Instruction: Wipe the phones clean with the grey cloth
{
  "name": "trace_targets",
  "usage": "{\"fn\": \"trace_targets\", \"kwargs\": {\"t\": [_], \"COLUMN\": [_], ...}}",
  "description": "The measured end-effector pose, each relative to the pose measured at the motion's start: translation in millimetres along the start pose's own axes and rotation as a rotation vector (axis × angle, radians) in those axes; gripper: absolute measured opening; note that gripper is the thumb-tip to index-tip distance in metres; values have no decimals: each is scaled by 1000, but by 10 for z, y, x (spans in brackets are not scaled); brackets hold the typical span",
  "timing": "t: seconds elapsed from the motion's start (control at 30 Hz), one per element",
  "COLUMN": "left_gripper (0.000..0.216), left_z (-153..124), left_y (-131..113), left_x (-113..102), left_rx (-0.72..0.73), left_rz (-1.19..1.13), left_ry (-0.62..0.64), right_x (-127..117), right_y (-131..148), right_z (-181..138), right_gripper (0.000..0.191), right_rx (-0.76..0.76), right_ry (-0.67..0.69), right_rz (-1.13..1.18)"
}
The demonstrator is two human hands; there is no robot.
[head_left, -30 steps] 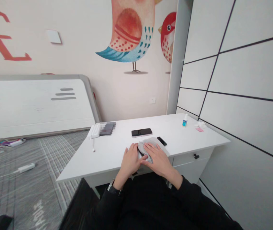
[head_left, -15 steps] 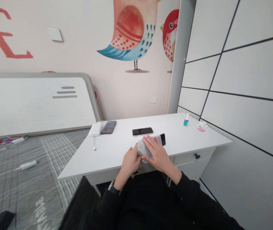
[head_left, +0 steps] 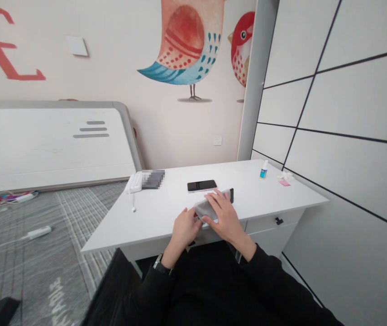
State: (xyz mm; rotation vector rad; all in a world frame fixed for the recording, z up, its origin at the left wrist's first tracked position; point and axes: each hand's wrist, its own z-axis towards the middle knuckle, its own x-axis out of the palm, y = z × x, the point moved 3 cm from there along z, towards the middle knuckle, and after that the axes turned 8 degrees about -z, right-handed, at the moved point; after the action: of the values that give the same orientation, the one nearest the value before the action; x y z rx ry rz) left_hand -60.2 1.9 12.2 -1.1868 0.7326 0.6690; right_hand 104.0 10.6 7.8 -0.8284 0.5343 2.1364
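A grey cloth (head_left: 206,210) lies over a black flat object (head_left: 231,195), which looks like a phone; only its right end shows past my fingers. My left hand (head_left: 185,226) is closed round the left end of the cloth-covered object, with its fingertips partly hidden. On top of the cloth, my right hand (head_left: 224,216) presses with its fingers somewhat spread and its thumb toward my left hand. Both hands are above the front edge of the white desk (head_left: 139,228). Just beyond them a phone (head_left: 202,185) with a dark screen lies flat.
At the desk's left side are a white power strip (head_left: 135,182) with a short cable and a blurred dark item (head_left: 153,179). Toward the back right stand a small spray bottle (head_left: 263,170), a pink slip (head_left: 284,183) and crumpled white tissue (head_left: 286,175). A drawer knob (head_left: 279,221) juts out in front.
My right hand has tilted and shifted slightly along the cloth, and less of the black object's end shows. My left hand keeps its grip almost in place.
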Motion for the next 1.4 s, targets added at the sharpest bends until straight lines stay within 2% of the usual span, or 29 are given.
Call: {"fn": "trace_targets", "kwargs": {"t": [0.1,0.17,0.37,0.43,0.53,0.7,0.77,0.83,1.03,1.1,1.17,1.33,1.4], "left_gripper": [30,30,29,30,30,31,32,30,31,31,31,30,31], "left_z": [1,-2,-5,-2,4,7,3,-1,-9,-11,-9,9,14], "left_y": [7,8,5,4,4,15,17,17,-10,-23,-32,4,25], "left_x": [6,4,15,24,34,27,22,21,24,19,17,32,39], "left_rx": [-17,-18,7,10,14,37,50,44,36,34,29,7,7], "left_rz": [60,81,94,97,105,129,131,125,90,88,93,127,140], "left_ry": [14,16,10,-1,-2,38,41,31,-8,-15,-14,12,17], "right_x": [-15,-30,-78,-80,-57,-44,-62,-80,-95,-76,-49,-17,-18], "right_y": [161,128,-449,-532,-376,168,236,151,-486,-527,-402,212,332], "right_z": [14,28,54,57,59,44,41,47,99,105,98,50,44], "right_gripper": [75,73,63,64,71,77,76,75,66,68,71,76,75], "right_rx": [-86,-89,106,146,106,-62,-87,-66,132,152,122,-45,-94], "right_ry": [40,46,-23,-33,-3,84,98,93,7,-6,4,79,105], "right_rz": [25,27,-21,-32,-24,23,31,29,-20,-30,-24,23,30]}}
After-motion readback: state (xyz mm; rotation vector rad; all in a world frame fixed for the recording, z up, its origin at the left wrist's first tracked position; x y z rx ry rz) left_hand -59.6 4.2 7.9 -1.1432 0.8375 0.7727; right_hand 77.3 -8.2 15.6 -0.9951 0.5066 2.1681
